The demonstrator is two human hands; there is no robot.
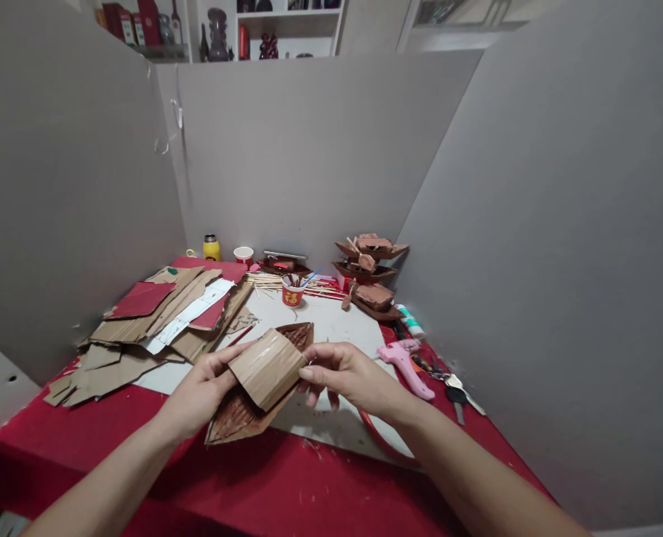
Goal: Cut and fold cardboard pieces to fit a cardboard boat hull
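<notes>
A small model boat (236,419) of brown cardboard is held above the work board, tilted, one pointed end towards me. Across its middle lies a curved tan cardboard piece (268,368) like a canopy, with a shiny streak along its top. My left hand (211,380) is closed around the left side of the boat and canopy; some of its fingers are hidden beneath. At the canopy's right edge, my right hand (334,373) pinches the cardboard between thumb and forefinger, the other fingers curled loosely below.
Cardboard sheets (124,328) are piled at left. Behind the boat stand a red paper cup (293,292) and thin wooden sticks (264,281). Finished model boats (371,272) are stacked back right, above a pink glue gun (406,365) and keys (455,395). Grey panels (320,149) enclose the red-covered table (309,492).
</notes>
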